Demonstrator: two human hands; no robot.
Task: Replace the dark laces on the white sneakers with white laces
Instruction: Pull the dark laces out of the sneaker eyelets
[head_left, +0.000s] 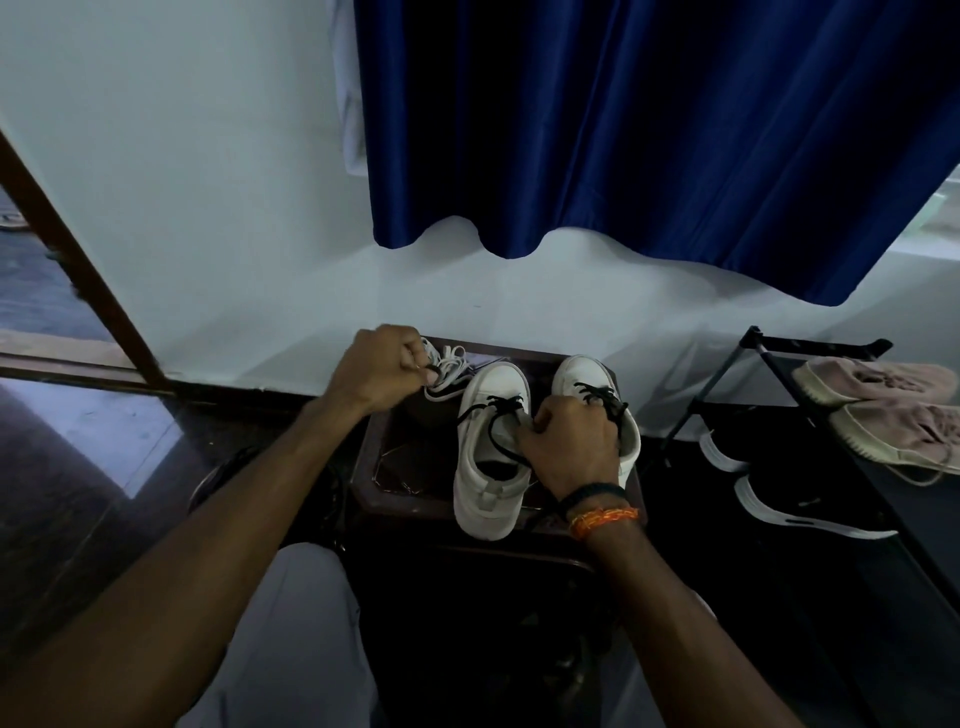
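I am seeing both white sneakers (491, 447) sitting side by side at lower centre on the dark desk (384, 462), each wearing its dark laces (597, 397), so I judge the swap is barely begun. My left hand (376, 369) is curling its fingers (415, 358) round the bundle of white laces (447, 366) just left of the toes. My right hand (569, 441) is gripping between the two shoes, apparently at a lace, though its fingertips are hidden under the knuckles and I cannot tell exactly what they are pinching. The dim light is blurring the eyelets.
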